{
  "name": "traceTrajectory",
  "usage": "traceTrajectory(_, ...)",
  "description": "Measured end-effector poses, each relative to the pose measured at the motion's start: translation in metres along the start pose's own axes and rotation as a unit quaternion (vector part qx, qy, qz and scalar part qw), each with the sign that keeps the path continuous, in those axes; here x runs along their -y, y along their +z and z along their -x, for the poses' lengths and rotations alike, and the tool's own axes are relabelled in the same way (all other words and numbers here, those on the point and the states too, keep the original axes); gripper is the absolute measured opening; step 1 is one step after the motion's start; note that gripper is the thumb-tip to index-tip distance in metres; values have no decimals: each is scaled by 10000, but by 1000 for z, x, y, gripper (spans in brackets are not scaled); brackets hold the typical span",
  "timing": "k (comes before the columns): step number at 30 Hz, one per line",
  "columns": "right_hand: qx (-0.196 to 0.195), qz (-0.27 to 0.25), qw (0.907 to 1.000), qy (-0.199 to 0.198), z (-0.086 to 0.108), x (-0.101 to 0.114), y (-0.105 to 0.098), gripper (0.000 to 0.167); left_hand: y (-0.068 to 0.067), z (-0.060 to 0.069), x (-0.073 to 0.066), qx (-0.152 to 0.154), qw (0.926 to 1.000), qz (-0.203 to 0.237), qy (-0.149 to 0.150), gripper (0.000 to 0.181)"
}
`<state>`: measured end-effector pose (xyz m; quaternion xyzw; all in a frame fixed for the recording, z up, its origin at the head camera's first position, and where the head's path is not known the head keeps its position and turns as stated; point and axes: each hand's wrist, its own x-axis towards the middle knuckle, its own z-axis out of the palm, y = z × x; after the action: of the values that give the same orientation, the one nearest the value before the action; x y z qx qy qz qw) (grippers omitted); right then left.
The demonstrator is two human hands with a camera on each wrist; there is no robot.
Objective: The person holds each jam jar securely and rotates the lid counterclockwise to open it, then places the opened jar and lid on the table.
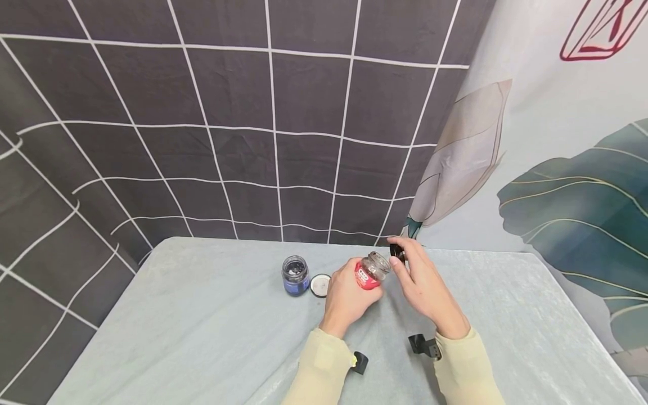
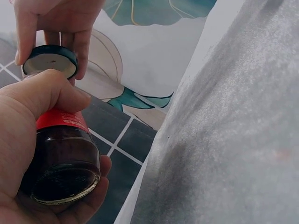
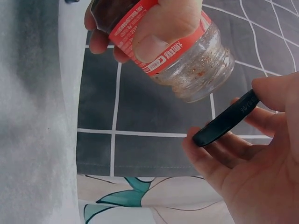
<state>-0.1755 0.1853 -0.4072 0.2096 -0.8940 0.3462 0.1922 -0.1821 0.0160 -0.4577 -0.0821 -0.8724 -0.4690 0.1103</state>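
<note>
My left hand [image 1: 349,295] grips a glass jar with a red label [image 1: 368,273], tilted with its mouth toward the right hand. In the right wrist view the jar [image 3: 201,70] has bare, smeared glass near its open mouth and dark contents lower down. My right hand [image 1: 422,278] pinches a black lid [image 3: 226,119] by its rim, between thumb and fingers. The lid is apart from the jar mouth, and its pale inner side [image 2: 50,63] shows in the left wrist view. Left of the hands stands an open jar with a blue label [image 1: 296,275].
A loose lid [image 1: 320,286] lies white side up between the blue-label jar and my left hand. Pale cloth covers the table [image 1: 202,326]. A dark curtain with white grid lines [image 1: 243,157] hangs behind, and a leaf-patterned cloth [image 1: 567,185] hangs at the right.
</note>
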Motion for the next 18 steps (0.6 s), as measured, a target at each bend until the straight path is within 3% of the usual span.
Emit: traceTrajectory(18, -187, -100, 9997, -107, 0, -3, -1, 37, 1, -1, 1, -24, 10000, 3, -96, 61)
